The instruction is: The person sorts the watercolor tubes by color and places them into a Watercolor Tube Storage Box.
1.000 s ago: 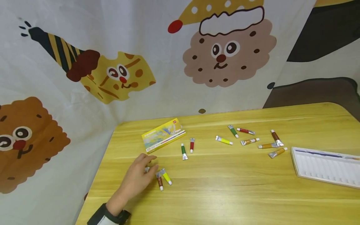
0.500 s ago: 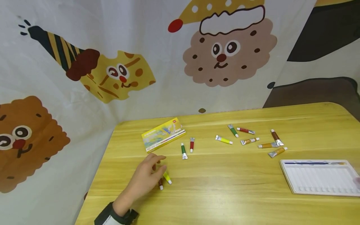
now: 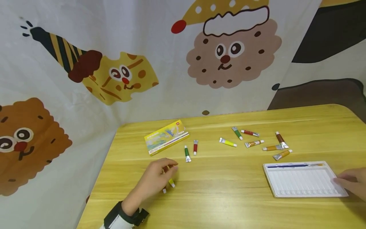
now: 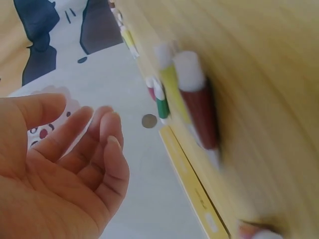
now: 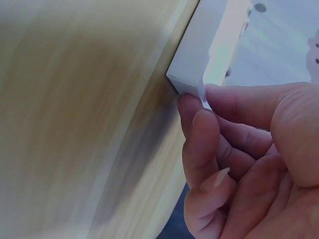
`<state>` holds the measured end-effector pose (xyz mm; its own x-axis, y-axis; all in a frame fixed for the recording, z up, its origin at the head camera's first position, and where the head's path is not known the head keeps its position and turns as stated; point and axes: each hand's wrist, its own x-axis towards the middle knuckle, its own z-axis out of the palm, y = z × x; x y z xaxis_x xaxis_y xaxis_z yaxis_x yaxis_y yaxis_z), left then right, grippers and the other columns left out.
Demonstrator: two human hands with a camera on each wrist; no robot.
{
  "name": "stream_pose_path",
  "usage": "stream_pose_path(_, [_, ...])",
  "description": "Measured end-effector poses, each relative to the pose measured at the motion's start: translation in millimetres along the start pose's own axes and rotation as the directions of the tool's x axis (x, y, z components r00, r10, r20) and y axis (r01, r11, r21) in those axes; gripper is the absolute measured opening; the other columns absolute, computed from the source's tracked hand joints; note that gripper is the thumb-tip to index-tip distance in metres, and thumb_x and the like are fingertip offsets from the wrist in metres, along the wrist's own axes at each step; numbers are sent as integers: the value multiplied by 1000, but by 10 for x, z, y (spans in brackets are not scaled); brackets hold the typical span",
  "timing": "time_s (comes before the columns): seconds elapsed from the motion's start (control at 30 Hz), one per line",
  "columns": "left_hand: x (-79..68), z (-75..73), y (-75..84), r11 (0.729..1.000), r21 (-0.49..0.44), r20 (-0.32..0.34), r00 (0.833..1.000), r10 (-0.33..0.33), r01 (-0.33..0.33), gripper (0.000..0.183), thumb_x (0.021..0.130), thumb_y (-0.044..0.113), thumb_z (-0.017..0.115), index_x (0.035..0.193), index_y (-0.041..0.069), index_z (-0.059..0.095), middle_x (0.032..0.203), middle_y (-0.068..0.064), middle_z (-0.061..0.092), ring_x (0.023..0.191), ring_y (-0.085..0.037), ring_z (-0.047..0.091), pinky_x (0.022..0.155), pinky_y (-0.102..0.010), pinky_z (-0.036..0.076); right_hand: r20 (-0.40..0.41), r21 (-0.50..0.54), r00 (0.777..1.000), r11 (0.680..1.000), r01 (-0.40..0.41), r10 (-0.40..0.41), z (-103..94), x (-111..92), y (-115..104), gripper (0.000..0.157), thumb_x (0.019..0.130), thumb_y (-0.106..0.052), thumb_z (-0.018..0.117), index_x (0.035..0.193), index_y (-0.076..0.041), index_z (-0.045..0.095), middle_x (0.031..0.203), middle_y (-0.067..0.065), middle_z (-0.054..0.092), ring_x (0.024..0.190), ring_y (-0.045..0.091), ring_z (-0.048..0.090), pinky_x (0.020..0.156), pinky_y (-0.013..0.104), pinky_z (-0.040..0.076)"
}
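My left hand [image 3: 158, 176] hovers over a brown paint tube [image 4: 202, 114] and a yellow paint tube [image 3: 172, 183], partly covering both in the head view. Its fingers are loosely bent and nothing lies between them in the left wrist view. At the right, my right hand [image 3: 353, 182] pinches the right edge of a white ribbed paint tray [image 3: 300, 180] between thumb and fingers. A blue-handled paintbrush [image 3: 288, 166] lies in the tray's far groove. The right wrist view shows the thumb on top of the tray corner [image 5: 192, 64], with fingers at its end.
A yellow paint box [image 3: 164, 136] lies behind my left hand, with a green tube [image 3: 187, 154] and a red tube [image 3: 195, 147] beside it. Several more tubes, including an orange-brown one [image 3: 254, 143], are scattered behind the tray. A patterned cloth [image 3: 171, 95] hangs behind the table.
The paint tray has slid left and come nearer, and my right hand has come into view on its right edge. My left hand has moved right, over the brown and yellow tubes.
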<state>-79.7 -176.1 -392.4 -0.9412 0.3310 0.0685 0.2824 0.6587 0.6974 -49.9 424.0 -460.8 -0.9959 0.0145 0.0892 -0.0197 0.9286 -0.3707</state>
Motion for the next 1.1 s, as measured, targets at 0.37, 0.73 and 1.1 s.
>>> stream_pose_path(0.37, [82, 142, 134, 997, -70, 49, 998, 35, -32, 19, 94, 30, 58, 97, 20, 73, 86, 8, 67, 59, -9, 54, 47, -24, 45, 243, -82, 968, 993, 87, -64, -62, 108, -658, 19, 80, -25, 71, 77, -6, 72, 72, 10, 68, 63, 18, 53, 63, 53, 47])
stream_pose_path(0.73, [132, 267, 181, 994, -104, 101, 994, 35, -25, 21, 95, 28, 55, 87, 19, 72, 58, 6, 54, 45, -6, 42, 41, -19, 33, 350, -37, 935, 997, 74, -56, -10, 194, -1003, 28, 83, -27, 69, 89, 0, 72, 78, 7, 69, 64, 17, 49, 58, 42, 47])
stream_pose_path(1.1, [185, 361, 273, 999, -51, 191, 981, -8, 18, 22, 94, 30, 56, 91, 16, 73, 76, 5, 66, 60, -7, 51, 51, -23, 43, 376, 29, 922, 996, 87, -91, 91, 207, -1373, 18, 85, -26, 66, 83, -10, 72, 68, -5, 61, 59, 14, 44, 53, 32, 37])
